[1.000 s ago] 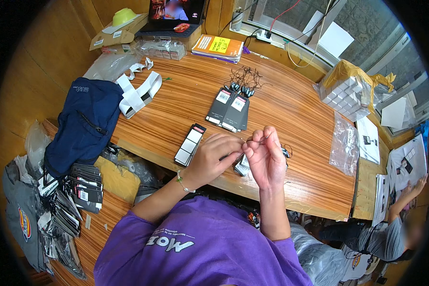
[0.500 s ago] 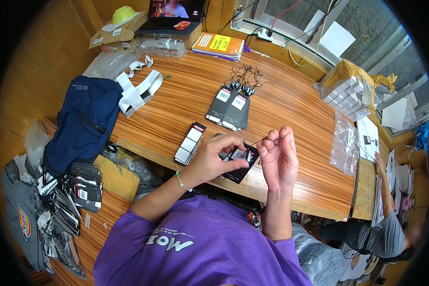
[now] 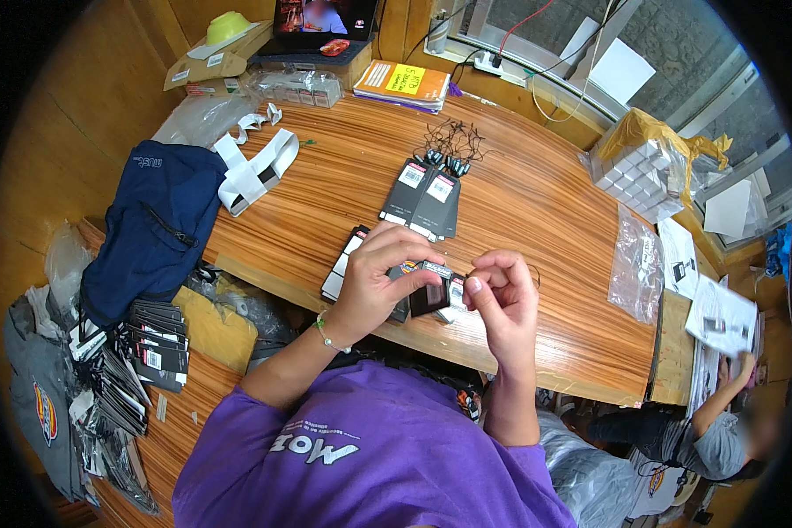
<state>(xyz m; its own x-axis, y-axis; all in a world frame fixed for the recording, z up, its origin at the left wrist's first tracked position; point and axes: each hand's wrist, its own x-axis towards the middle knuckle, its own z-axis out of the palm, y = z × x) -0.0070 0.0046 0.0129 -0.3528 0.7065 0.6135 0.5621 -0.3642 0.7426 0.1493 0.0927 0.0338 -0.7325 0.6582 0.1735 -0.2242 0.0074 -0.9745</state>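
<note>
The left hand (image 3: 380, 280) pinched a dark tag (image 3: 427, 301) above the near edge of the table (image 3: 563, 326) while the right hand (image 3: 506, 306) bunched its fingertips beside it (on what, I couldn't tell), so a slack left pinch might have dropped it.

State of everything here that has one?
Left hand: closed on dark tag
Right hand: fingers curled; grip unclear
Gray tags beyond hands: overlapping, lying down
Black strings: tangled
Screen: on
Notebooks: stacked, closed
Clear plastic bag: lying flat
White boxes: stacked in plastic
</note>
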